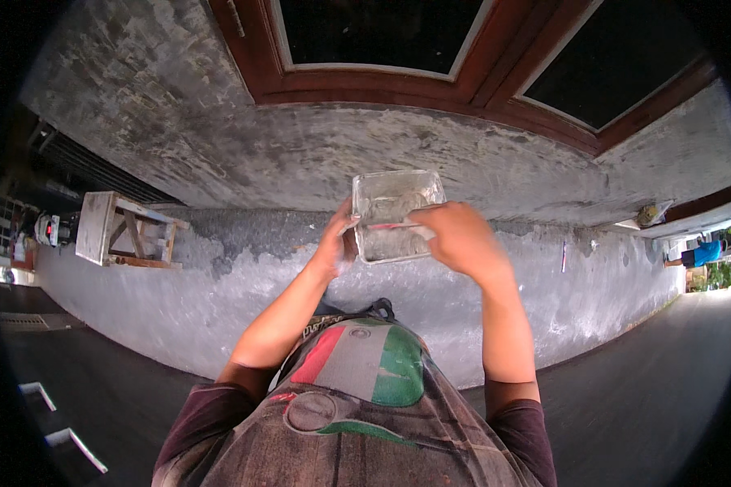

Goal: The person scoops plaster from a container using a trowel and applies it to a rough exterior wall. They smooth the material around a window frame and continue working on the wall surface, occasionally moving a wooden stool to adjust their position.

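the scene is being lit by soft, even daylight, with the brightest patch being seen at the far right edge. hard shadows are hardly being cast. straight lines are being bent by fisheye distortion, and the corners are being blacked out.

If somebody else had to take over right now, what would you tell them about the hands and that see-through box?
Left hand: gripping the left side of the clear plastic box, fingers wrapped round its edge.
Right hand: over the box's right side and front, closed on it.
Box: held up in the air in front of the grey plaster wall, below the brown wooden window frame. Something pale shows inside; too blurred to tell what.
Done: box is lifted and held in both hands.
Left: it rests on nothing, so it likely needs setting down. A wooden stool stands off to the left.
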Available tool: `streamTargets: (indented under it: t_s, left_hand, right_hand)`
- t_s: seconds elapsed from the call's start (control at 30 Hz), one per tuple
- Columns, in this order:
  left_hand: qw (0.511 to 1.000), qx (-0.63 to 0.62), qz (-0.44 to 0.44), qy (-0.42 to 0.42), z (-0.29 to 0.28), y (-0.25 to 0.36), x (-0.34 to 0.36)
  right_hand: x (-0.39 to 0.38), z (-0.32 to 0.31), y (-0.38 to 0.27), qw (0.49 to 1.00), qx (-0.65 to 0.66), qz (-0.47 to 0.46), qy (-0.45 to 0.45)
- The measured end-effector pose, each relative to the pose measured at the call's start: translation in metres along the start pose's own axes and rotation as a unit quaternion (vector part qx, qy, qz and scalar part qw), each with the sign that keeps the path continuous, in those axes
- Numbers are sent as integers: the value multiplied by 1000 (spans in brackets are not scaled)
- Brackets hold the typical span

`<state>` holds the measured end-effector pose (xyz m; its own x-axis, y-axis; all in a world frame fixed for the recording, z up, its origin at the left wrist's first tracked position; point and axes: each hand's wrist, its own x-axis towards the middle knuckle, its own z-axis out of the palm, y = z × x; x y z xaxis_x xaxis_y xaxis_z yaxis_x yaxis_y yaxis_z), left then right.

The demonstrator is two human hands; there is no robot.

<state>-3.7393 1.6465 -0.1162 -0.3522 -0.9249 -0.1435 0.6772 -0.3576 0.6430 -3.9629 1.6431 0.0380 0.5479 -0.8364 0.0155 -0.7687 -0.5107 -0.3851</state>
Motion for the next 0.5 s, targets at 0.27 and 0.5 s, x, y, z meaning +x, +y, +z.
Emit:
streamTargets:
  t_s: [0.27,0.5]
  left_hand:
    - [999,33,16,-39,6,-5,8]
    - [999,4,35,-25,10,-4,11]
  right_hand:
    - [-2,-36,9,996,13,-60,-58]
    - [17,-46,11,997,-49,-32,48]
